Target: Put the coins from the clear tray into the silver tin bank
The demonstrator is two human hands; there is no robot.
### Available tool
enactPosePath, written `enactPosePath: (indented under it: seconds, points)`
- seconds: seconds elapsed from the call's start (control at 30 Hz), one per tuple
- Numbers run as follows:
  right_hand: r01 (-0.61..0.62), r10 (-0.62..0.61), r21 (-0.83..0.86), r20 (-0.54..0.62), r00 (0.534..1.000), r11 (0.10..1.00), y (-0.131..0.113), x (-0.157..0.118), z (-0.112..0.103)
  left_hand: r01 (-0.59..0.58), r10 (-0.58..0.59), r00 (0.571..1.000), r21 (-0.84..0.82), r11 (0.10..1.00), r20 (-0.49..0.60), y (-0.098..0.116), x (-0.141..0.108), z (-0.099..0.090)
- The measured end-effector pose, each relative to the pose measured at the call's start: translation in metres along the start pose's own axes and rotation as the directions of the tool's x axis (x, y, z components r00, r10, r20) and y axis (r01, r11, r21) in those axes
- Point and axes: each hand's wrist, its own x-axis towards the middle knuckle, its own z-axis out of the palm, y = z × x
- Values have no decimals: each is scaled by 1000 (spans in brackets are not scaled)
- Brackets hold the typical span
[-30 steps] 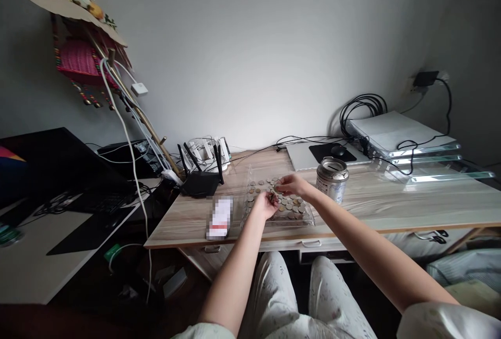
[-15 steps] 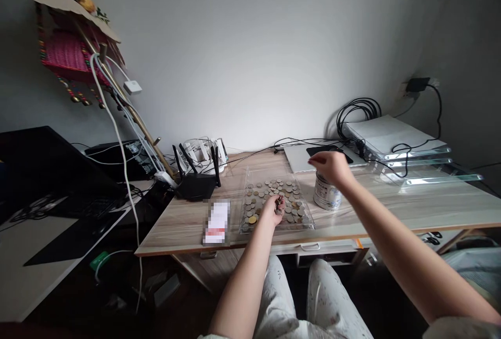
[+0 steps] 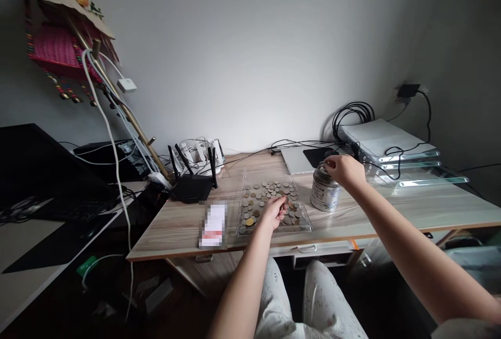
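A clear plastic tray (image 3: 239, 230) holds several silver and brass-coloured coins (image 3: 274, 188) spread over its bottom. Above the tray's front part is my left hand (image 3: 274, 212), its fingers curled closed around coins that barely show. My right hand (image 3: 347, 171) is at the mouth of a metal tin (image 3: 325, 195) with a printed label, just right of the tray. Its fingers are pinched together at the tin's rim; whatever they hold is hidden. The inside of the tin cannot be seen.
A black router (image 3: 191, 187) stands left of the tray, behind a blurred white and red slip (image 3: 213, 224). Behind the tin lies a silver laptop (image 3: 293, 160) with a black pad (image 3: 316, 157). Clear stacked shelves (image 3: 415, 164) and coiled black cable (image 3: 354, 114) sit at the right.
My right hand has come down from above the tin to its mouth. My left hand has turned and its fingers have closed further over the coins. The view has shifted slightly.
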Motion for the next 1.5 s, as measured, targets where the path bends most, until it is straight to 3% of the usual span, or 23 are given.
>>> enactPosePath:
  seconds: [0.07, 0.1, 0.17, 0.27, 0.37, 0.5, 0.6, 0.73, 0.83, 0.93, 0.97, 1.03, 1.13, 1.17, 1.3, 1.4, 1.5]
  points:
    - [96, -90, 63, -89, 992, 993, -18, -16, 8, 12, -13, 999, -22, 1000, -37, 0, 0, 0]
    - [152, -146, 99, -63, 987, 983, -29, -26, 15, 14, -15, 999, -28, 1000, -45, -1, 0, 1]
    - [224, -243, 168, 106, 964, 960, -51, -44, 34, 6, -6, 1000, -22, 1000, -27, -1, 0, 2]
    - [212, -282, 229, 339, 897, 950, -77, -60, 62, -10, 10, 1000, -8, 1000, 3, -1, 0, 3]
    - [163, -255, 258, 379, 890, 952, -86, -61, 69, -6, 6, 1000, -22, 1000, -14, -1, -1, 2]
    - [128, -169, 276, 131, 977, 953, -66, -38, 41, 30, -31, 999, -66, 997, -20, 0, -1, 0]
    - [24, -20, 219, -19, 1000, 975, -30, -12, 15, 58, -62, 998, -114, 992, -30, 0, 1, -1]
    - [-96, 90, 59, 88, 992, 994, 15, 9, 1, 45, -57, 997, -192, 980, -61, 0, 5, -2]
    - [-68, 66, 20, 82, 994, 997, 21, 5, 2, 6, -34, 994, -264, 964, -100, -1, 6, -4]
    - [49, -43, 60, -108, 993, 997, -2, -16, 7, -2, -37, 992, -315, 949, -119, -1, 6, -5]
    - [117, -106, 89, -123, 987, 989, -14, -27, 11, -4, -40, 991, -326, 945, -128, -1, 6, -6]
    - [271, -272, 169, -19, 962, 948, -41, -50, 21, -10, -46, 987, -340, 940, -155, -1, 5, -6]
    - [401, -456, 271, 182, 871, 875, -77, -81, 43, -39, -38, 978, -358, 933, -207, -1, 5, -5]
    - [397, -457, 276, 208, 865, 876, -86, -89, 50, -55, -30, 974, -364, 930, -223, -2, 6, -5]
    - [310, -353, 214, 211, 911, 927, -105, -97, 67, -101, -8, 958, -362, 927, -288, -4, 9, -3]
    - [267, -323, 226, 268, 908, 937, -106, -89, 73, -82, -32, 946, -334, 939, -323, -5, 11, -1]
    - [181, -288, 311, 344, 894, 933, -102, -79, 77, -33, -56, 959, -306, 952, -277, -4, 9, 0]
